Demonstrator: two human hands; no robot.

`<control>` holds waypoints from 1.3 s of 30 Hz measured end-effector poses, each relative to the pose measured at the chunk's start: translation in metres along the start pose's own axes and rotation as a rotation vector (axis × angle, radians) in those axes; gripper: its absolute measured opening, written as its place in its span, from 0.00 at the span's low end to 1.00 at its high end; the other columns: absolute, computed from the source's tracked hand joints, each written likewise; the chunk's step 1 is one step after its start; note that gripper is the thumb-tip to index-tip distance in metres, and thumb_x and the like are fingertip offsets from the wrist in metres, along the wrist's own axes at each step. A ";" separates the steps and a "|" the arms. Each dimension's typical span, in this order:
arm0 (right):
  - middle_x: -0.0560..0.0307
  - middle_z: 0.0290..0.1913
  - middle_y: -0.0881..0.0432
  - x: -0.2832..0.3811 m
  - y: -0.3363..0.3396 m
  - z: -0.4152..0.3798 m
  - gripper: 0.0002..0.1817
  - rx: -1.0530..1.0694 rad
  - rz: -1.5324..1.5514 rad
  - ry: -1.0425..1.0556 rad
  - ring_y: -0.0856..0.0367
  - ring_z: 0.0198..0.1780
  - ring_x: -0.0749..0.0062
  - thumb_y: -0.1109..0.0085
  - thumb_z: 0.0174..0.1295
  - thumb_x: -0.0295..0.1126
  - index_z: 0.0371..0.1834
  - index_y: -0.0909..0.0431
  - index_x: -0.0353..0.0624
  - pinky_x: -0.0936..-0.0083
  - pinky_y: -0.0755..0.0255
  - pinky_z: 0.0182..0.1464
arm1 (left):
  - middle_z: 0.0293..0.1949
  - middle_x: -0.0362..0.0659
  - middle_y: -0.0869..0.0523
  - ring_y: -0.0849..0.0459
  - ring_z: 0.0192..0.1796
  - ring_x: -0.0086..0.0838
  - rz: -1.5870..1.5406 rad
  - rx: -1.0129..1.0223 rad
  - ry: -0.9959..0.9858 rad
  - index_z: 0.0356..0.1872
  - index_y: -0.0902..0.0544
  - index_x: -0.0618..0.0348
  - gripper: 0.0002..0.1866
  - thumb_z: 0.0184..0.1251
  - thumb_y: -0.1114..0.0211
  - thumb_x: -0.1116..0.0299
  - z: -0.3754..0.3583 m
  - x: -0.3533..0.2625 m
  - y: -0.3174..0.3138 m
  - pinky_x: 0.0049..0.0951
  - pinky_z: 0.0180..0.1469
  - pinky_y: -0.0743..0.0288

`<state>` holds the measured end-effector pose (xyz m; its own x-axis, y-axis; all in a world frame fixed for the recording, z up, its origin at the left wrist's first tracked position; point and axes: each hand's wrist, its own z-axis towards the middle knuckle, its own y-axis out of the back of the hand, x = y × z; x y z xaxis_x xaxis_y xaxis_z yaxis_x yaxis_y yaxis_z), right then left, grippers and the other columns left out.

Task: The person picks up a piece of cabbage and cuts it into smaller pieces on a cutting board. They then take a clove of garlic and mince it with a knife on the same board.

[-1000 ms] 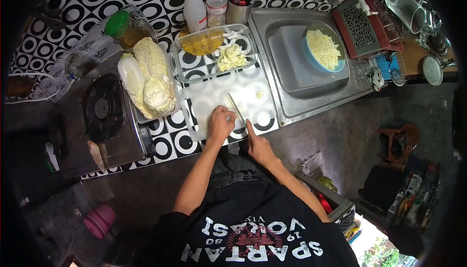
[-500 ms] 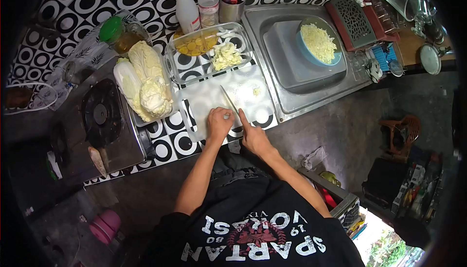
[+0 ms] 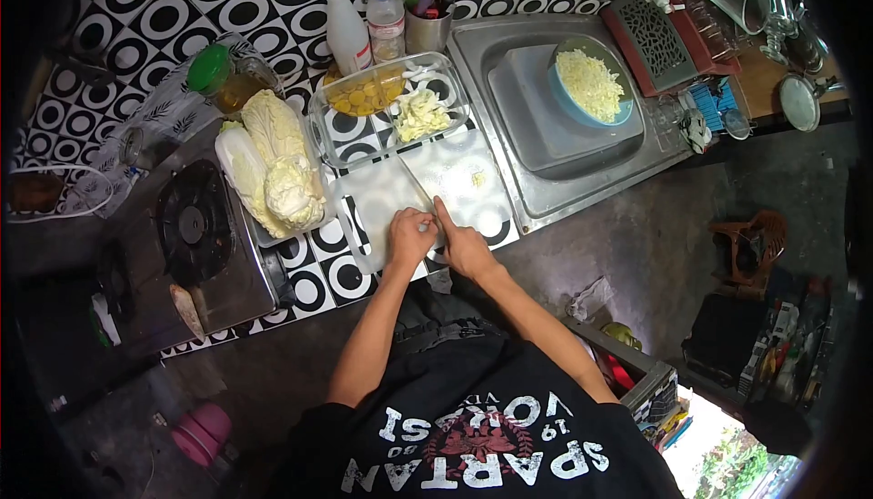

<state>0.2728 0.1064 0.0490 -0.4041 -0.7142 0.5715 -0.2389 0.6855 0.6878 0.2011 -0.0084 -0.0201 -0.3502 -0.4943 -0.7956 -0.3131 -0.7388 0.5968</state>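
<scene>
My right hand grips a knife, with the forefinger stretched along the back of the blade. The blade lies over a translucent white cutting board. My left hand is closed beside the knife, fingers curled over the board's near edge; a small pale piece seems to be under the fingertips, but I cannot make out its kind. To the right of the blade lies a little heap of finely chopped pale bits. Just beyond the board, a clear rectangular container holds yellow slices and pale cut vegetable pieces.
Left of the board stands a tray of napa cabbage and cauliflower-like heads, beside a gas stove. At right, a blue bowl of chopped cabbage rests on an upturned tub in the sink. Bottles stand behind.
The knife and my right hand have shifted slightly left, closer to my left hand. The whole view has also moved a little.
</scene>
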 end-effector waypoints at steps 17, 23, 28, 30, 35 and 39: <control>0.33 0.28 0.21 -0.005 -0.013 -0.007 0.47 -0.017 -0.043 -0.027 0.22 0.33 0.34 0.49 0.52 0.22 0.74 0.63 0.59 0.46 0.29 0.41 | 0.28 0.45 0.21 0.21 0.34 0.38 -0.011 -0.046 0.034 0.25 0.15 0.58 0.03 0.46 0.31 0.75 -0.004 0.002 0.003 0.34 0.37 0.28; 0.30 0.25 0.23 0.004 -0.001 -0.019 0.47 -0.043 0.023 -0.023 0.23 0.32 0.32 0.49 0.50 0.22 0.74 0.61 0.57 0.45 0.31 0.40 | 0.32 0.46 0.19 0.20 0.39 0.39 -0.036 -0.025 0.036 0.28 0.14 0.59 0.05 0.48 0.32 0.74 -0.009 -0.001 0.010 0.34 0.41 0.26; 0.34 0.21 0.24 -0.015 -0.037 -0.042 0.44 -0.121 -0.002 -0.004 0.23 0.28 0.36 0.51 0.54 0.20 0.74 0.58 0.56 0.47 0.31 0.35 | 0.35 0.45 0.17 0.19 0.37 0.39 -0.277 -0.060 0.056 0.28 0.15 0.60 0.05 0.49 0.34 0.75 -0.016 -0.004 0.020 0.33 0.41 0.25; 0.35 0.20 0.24 -0.018 -0.045 -0.041 0.44 -0.130 -0.011 -0.026 0.23 0.27 0.36 0.51 0.53 0.20 0.74 0.58 0.55 0.48 0.31 0.35 | 0.36 0.45 0.16 0.18 0.36 0.36 -0.309 -0.051 0.105 0.31 0.15 0.61 0.06 0.50 0.35 0.75 -0.024 -0.005 0.028 0.29 0.39 0.25; 0.31 0.30 0.21 0.001 -0.010 -0.014 0.49 -0.005 -0.041 -0.069 0.22 0.38 0.34 0.47 0.51 0.22 0.74 0.64 0.59 0.48 0.29 0.45 | 0.34 0.45 0.16 0.19 0.32 0.31 -0.305 -0.040 0.080 0.35 0.15 0.60 0.08 0.52 0.34 0.75 -0.047 -0.001 0.057 0.25 0.36 0.25; 0.28 0.31 0.22 0.025 0.020 -0.016 0.47 0.050 -0.070 -0.080 0.22 0.39 0.34 0.48 0.51 0.22 0.74 0.64 0.53 0.50 0.29 0.47 | 0.33 0.44 0.16 0.19 0.29 0.25 -0.332 -0.043 0.144 0.36 0.15 0.62 0.08 0.54 0.34 0.76 -0.065 0.010 0.086 0.22 0.33 0.26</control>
<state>0.2722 0.0998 0.0844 -0.4538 -0.7481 0.4841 -0.3114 0.6422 0.7004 0.2280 -0.1067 0.0171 -0.1068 -0.2816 -0.9536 -0.3507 -0.8868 0.3012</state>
